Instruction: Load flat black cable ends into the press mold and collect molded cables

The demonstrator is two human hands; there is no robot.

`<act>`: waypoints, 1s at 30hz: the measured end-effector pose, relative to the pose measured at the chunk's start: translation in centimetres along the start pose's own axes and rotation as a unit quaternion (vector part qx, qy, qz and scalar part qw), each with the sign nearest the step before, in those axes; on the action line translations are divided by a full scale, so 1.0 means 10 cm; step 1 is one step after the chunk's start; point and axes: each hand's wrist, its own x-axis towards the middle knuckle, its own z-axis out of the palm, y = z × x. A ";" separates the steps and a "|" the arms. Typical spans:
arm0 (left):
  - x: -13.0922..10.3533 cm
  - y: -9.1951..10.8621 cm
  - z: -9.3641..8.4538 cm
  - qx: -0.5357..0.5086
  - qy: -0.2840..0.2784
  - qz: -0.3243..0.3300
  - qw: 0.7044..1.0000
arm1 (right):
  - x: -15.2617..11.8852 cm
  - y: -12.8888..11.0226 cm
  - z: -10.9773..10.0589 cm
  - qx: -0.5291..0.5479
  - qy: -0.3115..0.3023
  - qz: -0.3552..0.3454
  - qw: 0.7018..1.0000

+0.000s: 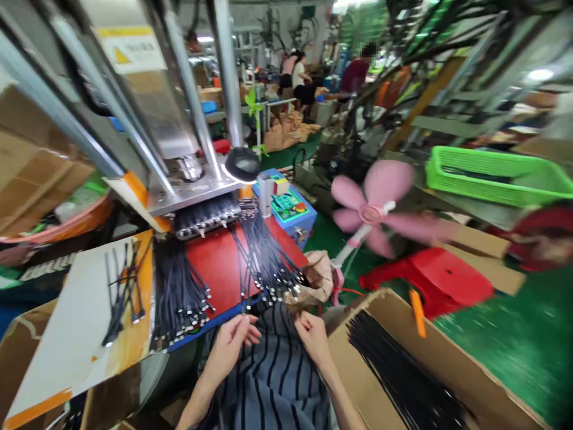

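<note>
A: Left hand [236, 335] state?
B: Fingers curled, gap narrow, just off the table's [206, 257] front edge. Can't tell if it holds anything. Right hand [310, 331]: fingertips bunched, contents hidden, near the paper bag [321, 269].
A: Cables?
B: Right bundle [268, 257] fans to the front edge, toward the right corner. Left bundle [172, 286] lies by the left edge, ends forward.
A: Handling?
B: My call: pinch one cable near its end, lift clear of its neighbours, don't drag the fan over the edge. Loose ends probably snag.
</note>
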 end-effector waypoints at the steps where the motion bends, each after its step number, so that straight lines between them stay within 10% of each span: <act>1: 0.06 0.06 0.03 -0.004 0.004 0.001 1.000 | -0.08 0.00 -0.04 -0.006 0.013 0.004 1.000; 12: 0.23 0.46 -0.09 0.058 -0.081 0.003 0.995 | -0.63 0.13 -0.20 -0.054 0.086 0.032 0.994; 18: 0.45 0.68 -0.15 0.153 0.079 0.188 0.967 | -0.44 0.08 -0.21 -0.052 0.084 0.014 0.995; 24: 0.81 0.48 -0.03 0.252 0.204 0.277 0.905 | 0.13 -0.19 -0.36 -0.035 0.153 -0.021 0.987; 30: 0.81 0.40 0.03 0.304 0.225 0.290 0.879 | 1.39 -0.64 -0.39 0.009 0.127 -0.076 0.989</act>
